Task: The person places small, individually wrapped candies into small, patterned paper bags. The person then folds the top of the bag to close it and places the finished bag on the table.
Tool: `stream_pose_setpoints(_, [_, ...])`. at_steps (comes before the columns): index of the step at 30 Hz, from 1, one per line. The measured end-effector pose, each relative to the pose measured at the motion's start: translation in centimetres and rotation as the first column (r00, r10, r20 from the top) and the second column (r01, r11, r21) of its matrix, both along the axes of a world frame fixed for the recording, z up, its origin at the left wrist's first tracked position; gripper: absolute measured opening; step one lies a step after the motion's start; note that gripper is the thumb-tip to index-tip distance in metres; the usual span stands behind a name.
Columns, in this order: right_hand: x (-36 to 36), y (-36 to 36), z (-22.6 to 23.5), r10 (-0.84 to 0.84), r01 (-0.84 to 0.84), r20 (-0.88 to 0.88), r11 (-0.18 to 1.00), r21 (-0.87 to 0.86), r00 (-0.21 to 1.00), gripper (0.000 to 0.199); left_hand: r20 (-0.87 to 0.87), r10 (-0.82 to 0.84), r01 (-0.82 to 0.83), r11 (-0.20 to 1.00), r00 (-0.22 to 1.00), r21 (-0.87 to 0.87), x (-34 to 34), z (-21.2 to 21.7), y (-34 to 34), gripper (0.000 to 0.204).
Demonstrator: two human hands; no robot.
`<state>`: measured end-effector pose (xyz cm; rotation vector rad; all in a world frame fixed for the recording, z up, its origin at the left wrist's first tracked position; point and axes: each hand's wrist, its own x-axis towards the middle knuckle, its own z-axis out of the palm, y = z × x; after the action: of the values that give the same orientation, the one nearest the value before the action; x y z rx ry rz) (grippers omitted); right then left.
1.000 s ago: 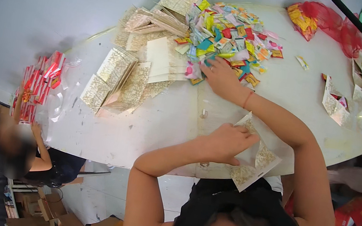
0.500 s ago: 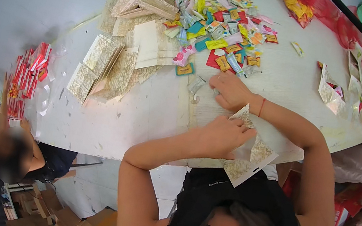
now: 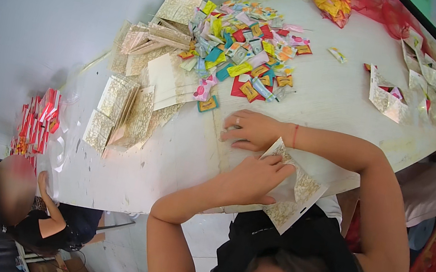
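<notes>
My left hand (image 3: 256,179) grips a white and gold patterned paper bag (image 3: 301,192) near the table's front edge, its fingers over the upper opening. The bag is tilted, and a small dark slot shows in its lower panel. Just beyond it, my right hand (image 3: 254,131) rests low over the table with its fingers curled down. Whatever lies under those fingers is hidden. Farther off, a teal and yellow packet (image 3: 208,104) lies at the near edge of a heap of small colourful packets (image 3: 244,53).
Flat patterned bags (image 3: 123,113) are stacked left of the heap. Filled bags (image 3: 388,96) stand at the right, below a red mesh bag (image 3: 334,8) of yellow packets. At far left, another person (image 3: 46,216) sits by red and white boxes (image 3: 40,116).
My right hand has moved left and nearer, covering the spot where a small silvery packet lay. My left hand still holds the bag. The whole view has shifted slightly.
</notes>
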<state>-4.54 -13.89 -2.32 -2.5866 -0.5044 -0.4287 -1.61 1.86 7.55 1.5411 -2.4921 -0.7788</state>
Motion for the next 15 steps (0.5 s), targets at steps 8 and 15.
stream_pose_setpoints(8, [-5.5, -4.6, 0.2, -0.54, 0.479, 0.12, 0.813, 0.332, 0.833, 0.017, 0.004, -0.005, 0.005, 1.0, 1.0, 0.009, 0.1, -0.1, 0.0, 0.073])
stream_pose_setpoints(15, [0.0, -9.5, 3.4, -0.609, 0.62, -0.125, 0.781, 0.075, 0.783, 0.027, -0.013, -0.015, 0.015, 1.0, 1.0, 0.02, 0.1, -0.3, -0.3, 0.071])
